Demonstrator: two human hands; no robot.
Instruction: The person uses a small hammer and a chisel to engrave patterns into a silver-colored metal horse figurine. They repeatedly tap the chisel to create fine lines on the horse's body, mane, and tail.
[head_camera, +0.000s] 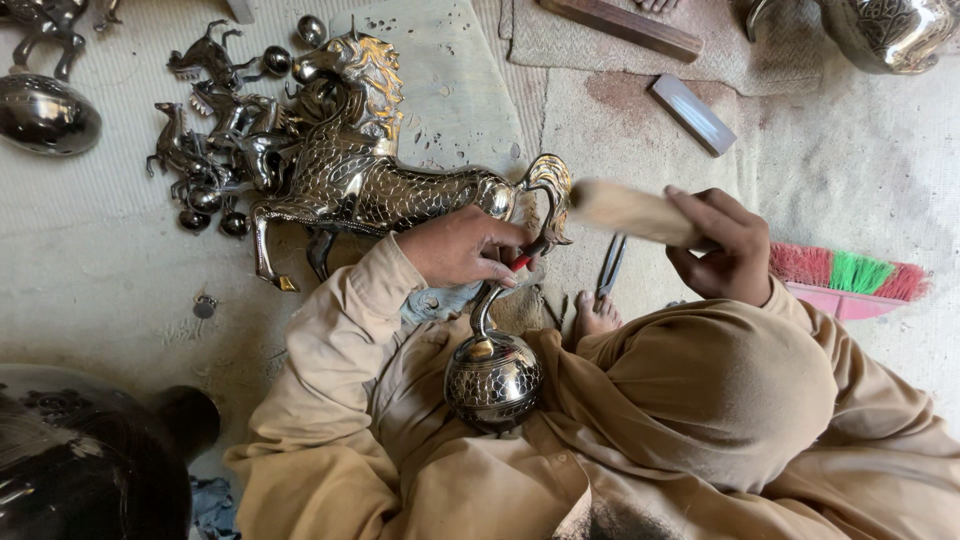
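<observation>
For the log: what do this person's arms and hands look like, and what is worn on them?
Both arms are covered by loose, long sleeves of tan cloth that end at the wrists, creased and a little dusty, matching the rest of the garment. The left hand and right hand are bare: no gloves, and no rings, watch or bracelet that I can make out. The fingers are uncovered too.

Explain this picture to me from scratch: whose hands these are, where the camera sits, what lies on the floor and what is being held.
The camera is worn on a seated person's head and looks down at their lap and the cloth-covered floor. The left hand presses a red-handled tool against a patterned metal horse figure. The right hand grips a pale wooden mallet, blurred as if swinging. An engraved metal ball rests in the lap. Nearby lie smaller metal horses, pincers, a flat block and a pink brush.
</observation>
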